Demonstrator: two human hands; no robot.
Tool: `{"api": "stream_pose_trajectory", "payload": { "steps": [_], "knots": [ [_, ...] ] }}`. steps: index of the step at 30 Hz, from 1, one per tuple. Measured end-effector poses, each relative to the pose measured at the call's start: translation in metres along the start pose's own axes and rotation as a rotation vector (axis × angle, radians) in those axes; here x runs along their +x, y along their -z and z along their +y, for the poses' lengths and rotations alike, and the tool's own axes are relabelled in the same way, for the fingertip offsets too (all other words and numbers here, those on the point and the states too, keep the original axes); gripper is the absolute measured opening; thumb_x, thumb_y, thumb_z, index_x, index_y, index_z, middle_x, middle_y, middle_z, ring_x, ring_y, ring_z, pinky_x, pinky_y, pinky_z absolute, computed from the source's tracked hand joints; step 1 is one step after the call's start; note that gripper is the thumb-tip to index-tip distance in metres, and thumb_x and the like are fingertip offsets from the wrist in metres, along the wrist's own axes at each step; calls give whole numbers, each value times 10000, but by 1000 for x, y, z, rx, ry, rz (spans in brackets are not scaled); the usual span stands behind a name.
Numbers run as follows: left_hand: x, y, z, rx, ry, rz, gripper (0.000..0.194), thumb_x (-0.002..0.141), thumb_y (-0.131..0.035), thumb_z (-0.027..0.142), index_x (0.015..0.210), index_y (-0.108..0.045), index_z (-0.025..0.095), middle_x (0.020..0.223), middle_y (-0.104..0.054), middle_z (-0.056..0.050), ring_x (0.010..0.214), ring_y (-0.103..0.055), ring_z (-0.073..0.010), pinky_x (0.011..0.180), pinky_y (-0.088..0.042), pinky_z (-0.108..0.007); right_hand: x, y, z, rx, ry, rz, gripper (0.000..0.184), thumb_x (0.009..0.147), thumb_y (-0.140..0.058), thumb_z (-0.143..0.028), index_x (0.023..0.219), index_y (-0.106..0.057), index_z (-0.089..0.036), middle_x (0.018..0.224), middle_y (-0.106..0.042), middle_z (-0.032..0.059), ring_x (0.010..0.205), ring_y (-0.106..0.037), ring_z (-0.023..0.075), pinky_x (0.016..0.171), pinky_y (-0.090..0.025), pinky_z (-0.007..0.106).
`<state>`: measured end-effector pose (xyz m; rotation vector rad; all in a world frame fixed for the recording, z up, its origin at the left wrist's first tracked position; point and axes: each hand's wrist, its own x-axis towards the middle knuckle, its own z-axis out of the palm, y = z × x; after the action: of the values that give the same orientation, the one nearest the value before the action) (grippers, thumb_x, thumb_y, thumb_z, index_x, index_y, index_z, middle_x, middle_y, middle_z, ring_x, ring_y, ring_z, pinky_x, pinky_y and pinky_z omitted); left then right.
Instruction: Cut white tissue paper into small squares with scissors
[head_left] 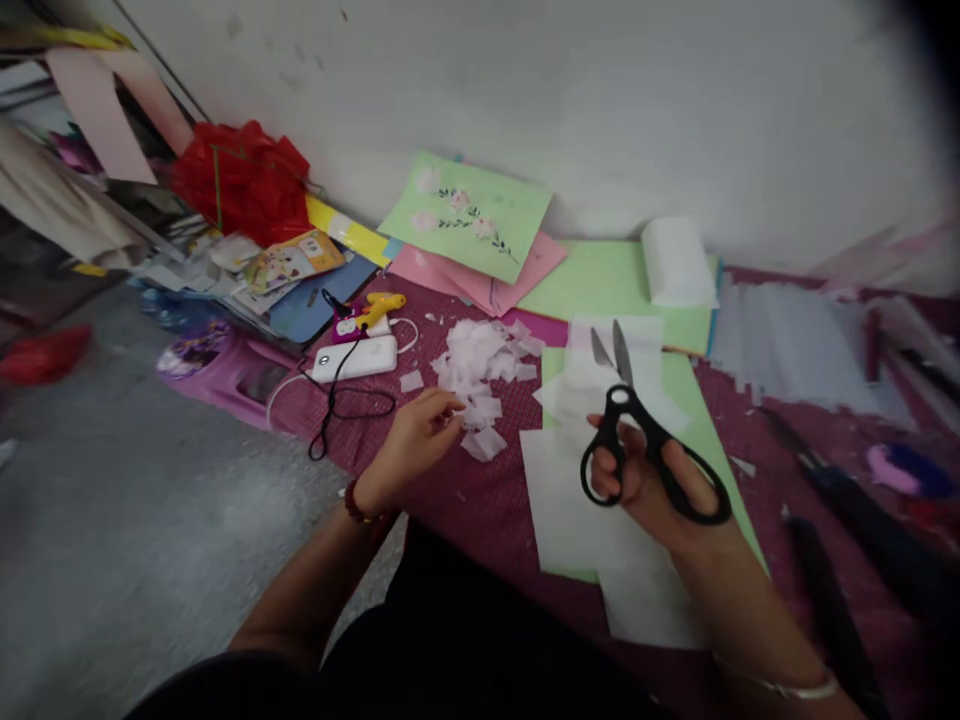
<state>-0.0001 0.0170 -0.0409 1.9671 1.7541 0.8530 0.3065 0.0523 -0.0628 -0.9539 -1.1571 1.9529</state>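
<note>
My right hand [656, 480] holds a pair of black-handled scissors [634, 410], fingers through the loops. Their blades point away from me and stand slightly apart. Beneath them lie sheets of thin white paper [562, 500] on a green sheet [712, 430]. My left hand [424, 435] is beside a heap of small cut white paper pieces [480, 355]. Its thumb and fingers are curved but apart, at the edge of the loose pieces, and nothing shows between them.
A white power bank [356, 358] with cables lies left on the red cloth [442, 500]. Behind are a green card with flowers [472, 210] and a white roll [677, 262]. Knives [840, 490] and clear plastic strips [795, 335] lie right. A pink stool [225, 375] stands left.
</note>
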Motion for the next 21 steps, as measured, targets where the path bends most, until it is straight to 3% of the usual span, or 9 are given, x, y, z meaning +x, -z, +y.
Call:
{"api": "stream_pose_trajectory", "payload": {
  "steps": [5,9,11,15,18,21],
  "knots": [
    [-50,-23,30,40,21,-155,137,875,-502,158,952,-616,166,963,-643,-64,890,-606,-149,802,-484,-272,3,3,12,68,-5,-100,529,834,-444,-639,1207,-565,-284,823,-550,44,673,-510,211,659,-445,380],
    [-48,-35,46,323,-225,-327,244,911,-444,145,1113,-577,171,1238,-573,-123,1093,-547,-213,913,-455,-344,-5,3,17,-16,-52,-125,540,836,-458,-630,1213,-560,-258,813,-572,44,645,-523,203,633,-456,367],
    [-36,-37,45,449,-396,-381,243,924,-434,153,1122,-573,172,1292,-542,-136,1124,-518,-244,879,-455,-358,-7,2,18,-24,-46,-118,524,843,-474,-612,1220,-562,-260,817,-578,38,649,-535,192,642,-466,357],
    [6,-24,21,447,-585,-500,161,888,-461,106,886,-614,157,993,-637,-100,892,-574,-201,729,-443,-295,-6,3,21,-61,-44,-78,505,860,-448,-608,1216,-578,-274,818,-558,35,659,-517,186,642,-452,348],
    [54,1,-12,345,-551,-478,188,802,-466,36,794,-616,150,888,-633,-75,768,-565,-159,686,-414,-266,-3,5,23,-75,-73,-7,528,871,-363,-639,1229,-567,-308,807,-517,26,640,-478,178,639,-430,345],
    [101,24,-41,159,-380,-423,198,709,-472,15,733,-623,140,782,-627,-58,687,-539,-142,657,-385,-261,-3,4,24,-181,-110,101,610,861,-266,-687,1248,-543,-306,770,-481,20,597,-433,174,620,-416,344]
  ]
}}
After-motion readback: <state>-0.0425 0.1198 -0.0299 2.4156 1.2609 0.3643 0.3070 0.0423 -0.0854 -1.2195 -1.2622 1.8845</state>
